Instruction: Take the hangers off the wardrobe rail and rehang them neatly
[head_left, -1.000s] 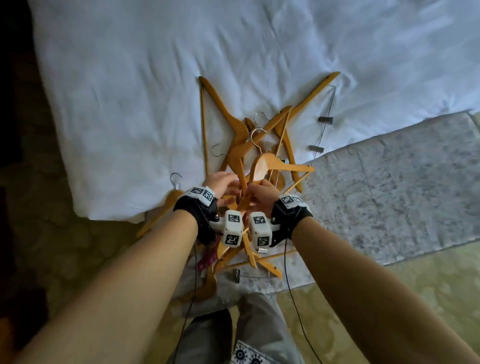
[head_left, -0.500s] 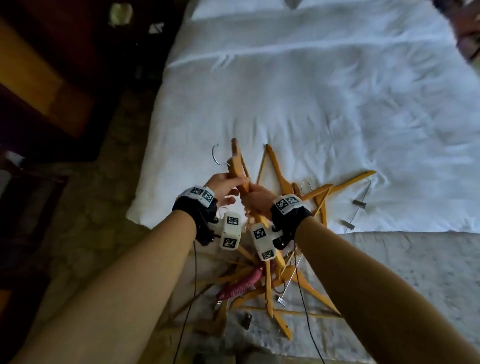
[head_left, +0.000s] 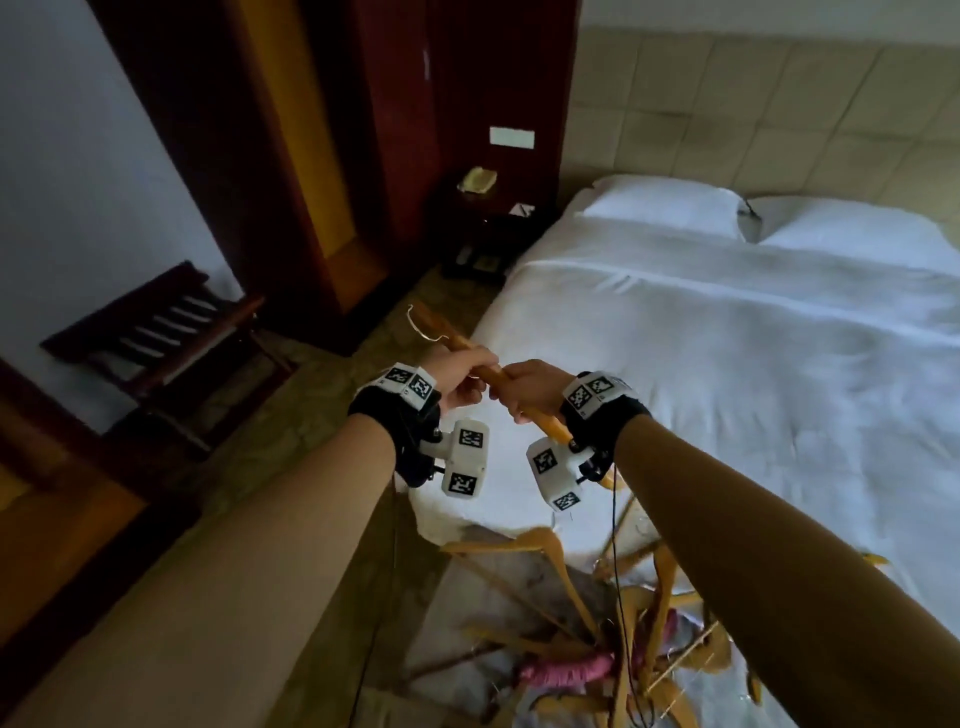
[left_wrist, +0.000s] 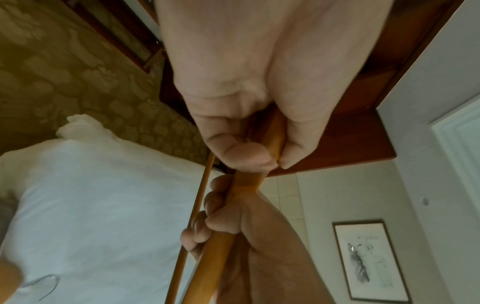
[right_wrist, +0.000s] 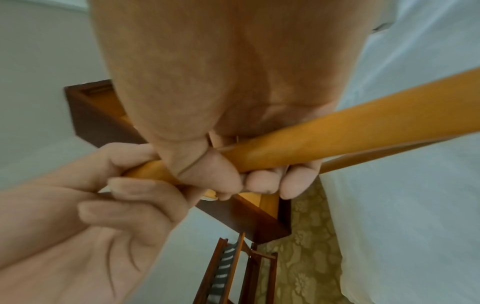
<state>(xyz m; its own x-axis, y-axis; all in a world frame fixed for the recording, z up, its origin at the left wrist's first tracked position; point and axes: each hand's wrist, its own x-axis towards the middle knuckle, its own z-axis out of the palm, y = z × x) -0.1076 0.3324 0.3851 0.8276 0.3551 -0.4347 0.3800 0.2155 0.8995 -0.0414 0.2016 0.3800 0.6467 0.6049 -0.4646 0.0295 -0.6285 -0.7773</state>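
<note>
Both hands hold one wooden hanger (head_left: 451, 335) up in the air over the bed's near corner. My left hand (head_left: 462, 375) grips its arm nearer the metal hook (head_left: 415, 325). My right hand (head_left: 527, 389) grips the same arm just behind. The left wrist view shows my left hand (left_wrist: 259, 148) curled round the wood (left_wrist: 242, 182). In the right wrist view my right hand (right_wrist: 231, 176) wraps the wooden arm (right_wrist: 324, 135). A heap of other wooden hangers (head_left: 545, 551) and a pink padded hanger (head_left: 566, 670) lies below on the bed end.
A white bed (head_left: 727, 364) with two pillows fills the right. A dark wooden wardrobe (head_left: 291, 156) stands at the left back, a luggage rack (head_left: 166, 322) beside it, and a nightstand (head_left: 483, 228) by the bed. Patterned carpet (head_left: 311, 415) lies between.
My head has lifted from the bed toward the wardrobe. Both hands have raised one hanger out of the heap, which now lies lower in view.
</note>
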